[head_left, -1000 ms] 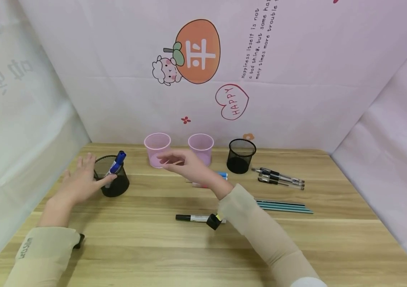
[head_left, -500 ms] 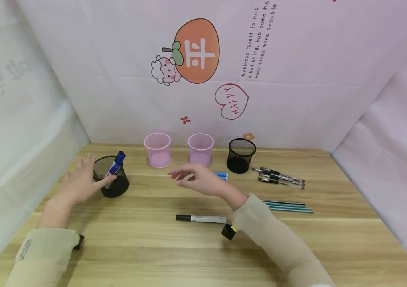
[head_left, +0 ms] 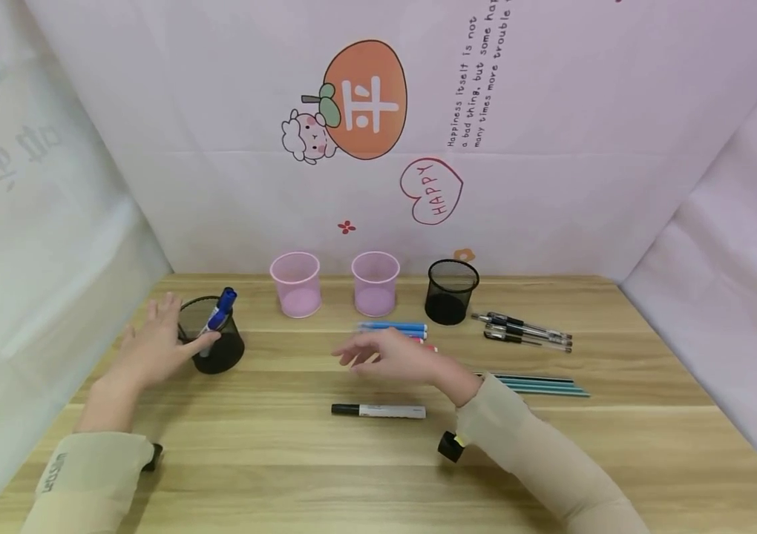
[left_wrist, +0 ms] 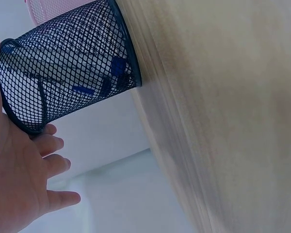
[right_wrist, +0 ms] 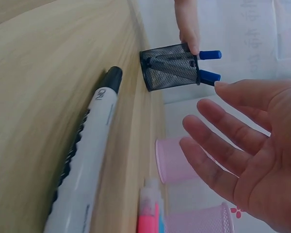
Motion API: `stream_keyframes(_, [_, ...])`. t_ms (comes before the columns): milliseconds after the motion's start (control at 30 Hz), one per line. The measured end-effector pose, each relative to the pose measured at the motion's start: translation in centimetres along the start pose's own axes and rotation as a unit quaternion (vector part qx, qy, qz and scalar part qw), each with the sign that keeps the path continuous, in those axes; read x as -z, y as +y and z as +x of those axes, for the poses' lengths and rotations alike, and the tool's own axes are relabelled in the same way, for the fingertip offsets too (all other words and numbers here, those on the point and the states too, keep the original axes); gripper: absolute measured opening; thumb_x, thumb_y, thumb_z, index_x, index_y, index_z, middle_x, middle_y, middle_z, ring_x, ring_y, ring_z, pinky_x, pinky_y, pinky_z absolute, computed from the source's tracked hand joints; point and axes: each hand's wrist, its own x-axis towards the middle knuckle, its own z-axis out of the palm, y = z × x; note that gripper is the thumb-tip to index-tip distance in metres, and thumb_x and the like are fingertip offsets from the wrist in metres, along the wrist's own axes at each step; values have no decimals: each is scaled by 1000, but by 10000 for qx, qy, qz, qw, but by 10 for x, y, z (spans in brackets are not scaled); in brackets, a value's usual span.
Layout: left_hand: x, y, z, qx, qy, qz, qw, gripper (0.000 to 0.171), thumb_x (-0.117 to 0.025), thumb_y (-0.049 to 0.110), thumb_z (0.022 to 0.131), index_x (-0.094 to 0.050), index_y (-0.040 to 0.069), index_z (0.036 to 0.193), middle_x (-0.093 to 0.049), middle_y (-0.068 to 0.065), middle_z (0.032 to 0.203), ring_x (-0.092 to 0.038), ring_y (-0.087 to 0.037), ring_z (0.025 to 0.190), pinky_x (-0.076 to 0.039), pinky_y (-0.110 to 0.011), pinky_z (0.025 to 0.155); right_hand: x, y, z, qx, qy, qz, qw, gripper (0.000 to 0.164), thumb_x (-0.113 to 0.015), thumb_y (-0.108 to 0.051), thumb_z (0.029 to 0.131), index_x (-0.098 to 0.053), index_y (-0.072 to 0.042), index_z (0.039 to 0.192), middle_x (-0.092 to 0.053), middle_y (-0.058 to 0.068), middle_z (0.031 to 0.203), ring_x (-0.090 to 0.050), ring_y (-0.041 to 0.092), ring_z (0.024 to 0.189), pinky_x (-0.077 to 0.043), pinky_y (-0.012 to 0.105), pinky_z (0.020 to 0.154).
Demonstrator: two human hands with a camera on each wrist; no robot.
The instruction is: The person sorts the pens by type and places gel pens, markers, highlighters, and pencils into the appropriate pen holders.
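Note:
My left hand [head_left: 151, 348] holds a black mesh pen cup [head_left: 223, 357] at its rim, thumb across the front and fingers along the far left side. Blue-capped markers [head_left: 223, 308] lean inside it; two caps stick out in the right wrist view. Over the middle of the table hovers my right hand [head_left: 392, 357], fingers loosely bent and nothing in them. In front of it lies a white marker [head_left: 378, 411] with a black cap. Blue pens [head_left: 395, 326] and pink highlighters [right_wrist: 148, 213] lie just behind this hand, which partly hides them in the head view.
Two pink mesh cups [head_left: 300, 297] [head_left: 375, 297] and another black mesh cup [head_left: 447, 305] line the back. Black gel pens [head_left: 525, 330] and teal pencils [head_left: 542, 386] lie to the right. Printed white cloth [head_left: 539, 208] closes off the back and sides.
My right hand has drawn back from in front of the pink cups, toward me and to the right, uncovering the cups and blue pens. The left hand stays at the black cup.

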Motion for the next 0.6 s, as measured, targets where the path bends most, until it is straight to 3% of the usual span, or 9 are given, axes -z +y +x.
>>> stream_keyframes(367, [1,0,2,-4,19,-2,10000,113,-51,69,98,5,-7,160,12,-33,163,12,-59,146,7,-83,103,-11,12,-18,-547,-598,-717,9941,37,-75,-9,95,-69,-9,132,-72,3,120,-67,11,102,-54,25,90])
stream_keyframes(600, [0,-1,2,10,12,45,10000,115,-49,71,97,5,-7,160,13,-34,163,11,-59,146,7,-84,103,-19,16,-21,-662,-800,-1200,9873,39,-82,-12,89,-72,-13,127,-68,-7,100,-61,5,86,-53,21,78])
